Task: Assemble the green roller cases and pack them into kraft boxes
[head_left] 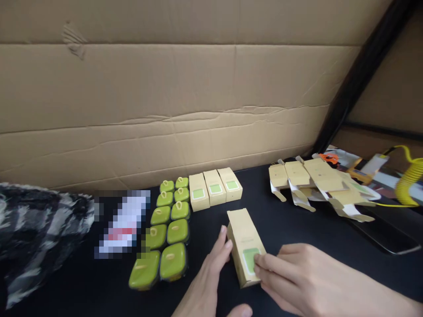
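Observation:
A tan cardboard box [246, 233] with a green label near its close end lies on the black table in front of me. My right hand [297, 277] has its bent fingers pressed together on the label and the box's right edge; the thumb is hidden. Along the box's left side is my left hand [208, 273], open, its fingers stretched out and its thumb apart; whether its fingertips touch the box I cannot tell. Left of it stand two rows of small containers [173, 260] with green lids and pale loops on top.
Three similar closed boxes [214, 187] stand side by side behind. Unfolded cartons [324, 176] lie overlapping at the right, near a dark flat phone-like object [390, 229] and a coiled yellow cord [411, 180]. A patterned cloth [42, 233] is at left. Cardboard [181, 88] walls the back.

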The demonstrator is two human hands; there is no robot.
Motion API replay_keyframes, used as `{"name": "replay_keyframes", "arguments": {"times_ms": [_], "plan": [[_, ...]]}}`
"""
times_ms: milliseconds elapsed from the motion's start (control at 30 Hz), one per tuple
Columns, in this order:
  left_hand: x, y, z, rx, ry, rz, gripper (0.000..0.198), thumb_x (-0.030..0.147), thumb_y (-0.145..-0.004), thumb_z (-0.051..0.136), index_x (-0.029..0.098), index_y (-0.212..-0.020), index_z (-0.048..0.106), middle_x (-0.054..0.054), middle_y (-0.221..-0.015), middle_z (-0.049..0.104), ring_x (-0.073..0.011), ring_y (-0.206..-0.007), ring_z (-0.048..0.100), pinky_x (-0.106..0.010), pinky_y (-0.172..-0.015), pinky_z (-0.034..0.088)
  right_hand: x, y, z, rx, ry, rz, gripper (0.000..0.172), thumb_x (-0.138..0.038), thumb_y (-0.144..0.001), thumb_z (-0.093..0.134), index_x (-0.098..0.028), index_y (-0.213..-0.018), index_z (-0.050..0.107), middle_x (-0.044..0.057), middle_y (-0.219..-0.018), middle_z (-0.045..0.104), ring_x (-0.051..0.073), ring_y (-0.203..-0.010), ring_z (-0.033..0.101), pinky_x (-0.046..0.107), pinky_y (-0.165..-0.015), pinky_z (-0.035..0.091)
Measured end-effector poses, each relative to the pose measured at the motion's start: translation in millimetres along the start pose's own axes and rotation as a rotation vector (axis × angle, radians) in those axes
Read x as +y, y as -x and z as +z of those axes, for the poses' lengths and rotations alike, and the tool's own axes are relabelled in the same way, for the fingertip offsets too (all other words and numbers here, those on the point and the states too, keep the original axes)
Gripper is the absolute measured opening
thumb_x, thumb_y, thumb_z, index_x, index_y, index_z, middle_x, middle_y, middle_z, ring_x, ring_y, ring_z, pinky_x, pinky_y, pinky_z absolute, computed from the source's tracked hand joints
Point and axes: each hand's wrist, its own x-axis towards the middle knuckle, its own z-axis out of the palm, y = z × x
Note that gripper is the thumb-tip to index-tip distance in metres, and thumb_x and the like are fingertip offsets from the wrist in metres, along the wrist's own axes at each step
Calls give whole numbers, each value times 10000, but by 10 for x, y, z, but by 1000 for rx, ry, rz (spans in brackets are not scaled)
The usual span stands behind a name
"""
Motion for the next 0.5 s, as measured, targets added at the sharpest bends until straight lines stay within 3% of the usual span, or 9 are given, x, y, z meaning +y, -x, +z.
{"name": "replay_keyframes", "arguments": {"times_ms": [133,267,500], "plan": [[-55,-128,35,51,27,-73,610,279,-939,465,393,-1456,160,-36,-1457,448,-239,-1164,597,-414,-851,588,142,94,55,13,131,113,314,-48,-893,348,-192,-678,526,-2,-618,563,128,-378,460,301,-411,275],[-94,-190,54,50,9,-69,497,273,-959,417,363,-1429,286,-38,-1343,580,-237,-1115,634,-411,-861,586,375,87,167,-85,307,285,232,-24,-830,425,-182,-701,535,3,-667,608,116,-363,507,291,-419,262],[-95,20,106,33,-20,-8,595,402,-869,569,438,-1397,299,-8,-1454,458,-276,-1253,514,-423,-973,503,895,-111,296,-158,356,426,205,-66,-881,464,-136,-728,582,48,-703,630,148,-467,587,269,-437,265]]}}
